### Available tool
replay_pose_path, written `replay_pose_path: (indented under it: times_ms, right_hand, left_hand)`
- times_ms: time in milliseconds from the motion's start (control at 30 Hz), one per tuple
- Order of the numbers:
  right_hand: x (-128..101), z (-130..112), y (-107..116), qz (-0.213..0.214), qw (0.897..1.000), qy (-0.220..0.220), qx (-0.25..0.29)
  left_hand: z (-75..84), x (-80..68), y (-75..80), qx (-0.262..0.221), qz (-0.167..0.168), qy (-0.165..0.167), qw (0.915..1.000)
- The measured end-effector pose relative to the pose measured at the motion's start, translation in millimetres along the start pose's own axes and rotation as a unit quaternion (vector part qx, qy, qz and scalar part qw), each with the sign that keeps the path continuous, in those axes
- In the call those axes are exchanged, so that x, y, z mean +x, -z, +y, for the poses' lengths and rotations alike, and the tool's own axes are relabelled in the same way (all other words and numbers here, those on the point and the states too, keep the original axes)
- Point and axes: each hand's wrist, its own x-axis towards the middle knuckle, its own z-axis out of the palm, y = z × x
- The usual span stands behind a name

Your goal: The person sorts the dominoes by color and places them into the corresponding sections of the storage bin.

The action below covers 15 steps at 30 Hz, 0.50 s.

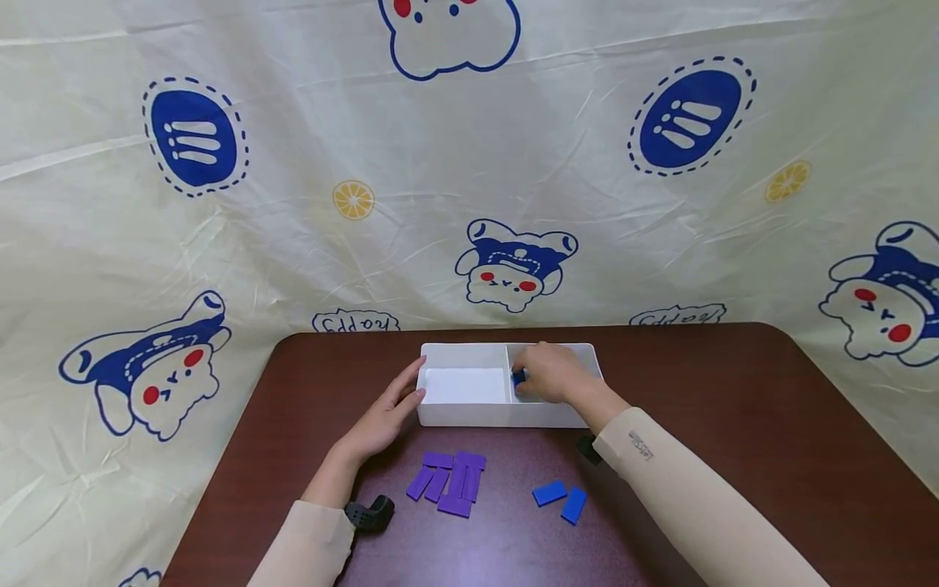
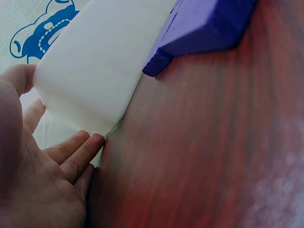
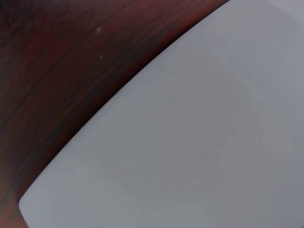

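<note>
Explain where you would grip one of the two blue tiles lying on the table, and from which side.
Come from above and pinch the long edges of the nearer blue tile. It lies flat on the table, apart from its neighbour, so both edges look free.

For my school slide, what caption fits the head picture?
Right hand puts a blue tile in the white box.

A dark reddish-brown wooden table (image 1: 734,408) with rounded corners stands against a cream cloth backdrop (image 1: 469,163). The creased fabric carries blue cartoon bears, blue ovals and small orange slices. Light falls evenly and softly.
</note>
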Motion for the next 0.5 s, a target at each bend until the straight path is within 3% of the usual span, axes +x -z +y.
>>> replay_pose_path:
  times_ms: [500]
  right_hand:
    - [4.9,-2.7,-1.9,-0.011,1.000,-0.020,-0.014]
  left_hand:
    - [-0.9,1.0,-1.7,-0.005,-0.001,-0.008,1.0000]
